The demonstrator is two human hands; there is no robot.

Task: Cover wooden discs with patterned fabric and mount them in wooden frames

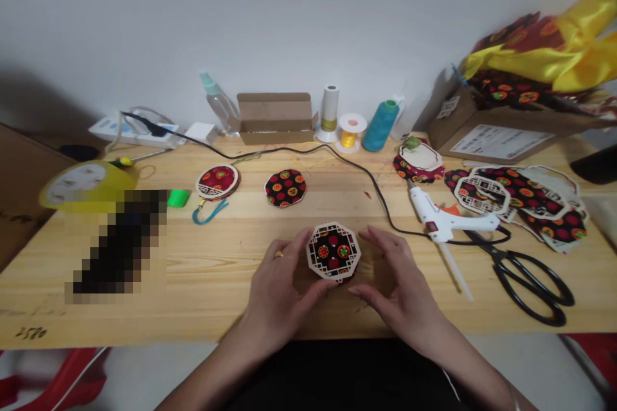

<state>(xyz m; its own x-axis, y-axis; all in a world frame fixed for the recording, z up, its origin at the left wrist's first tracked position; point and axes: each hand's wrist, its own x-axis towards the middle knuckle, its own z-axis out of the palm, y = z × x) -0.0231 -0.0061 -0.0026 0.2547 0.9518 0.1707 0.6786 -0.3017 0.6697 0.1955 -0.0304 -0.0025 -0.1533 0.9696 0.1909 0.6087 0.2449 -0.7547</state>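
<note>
An octagonal wood lattice ornament [333, 252] with dark floral fabric behind its cut-out frame is in front of me, near the table's front edge. My left hand [284, 273] grips its left side, thumb at the bottom rim and fingers along the left edge. To the right, my right hand [398, 273] curves around with thumb and fingers apart, close to the ornament but holding nothing. Behind them lies a fabric-covered scalloped piece [285, 188]. Further left is a round ornament [218, 181] with a blue tassel [211, 210].
A white glue gun [448, 218] and black scissors [525, 276] lie at right, near several fabric and lattice pieces [520, 196]. A black cable [373, 180] crosses behind. Thread spools [380, 126], an open small box [274, 119] and a large carton [501, 135] stand by the wall.
</note>
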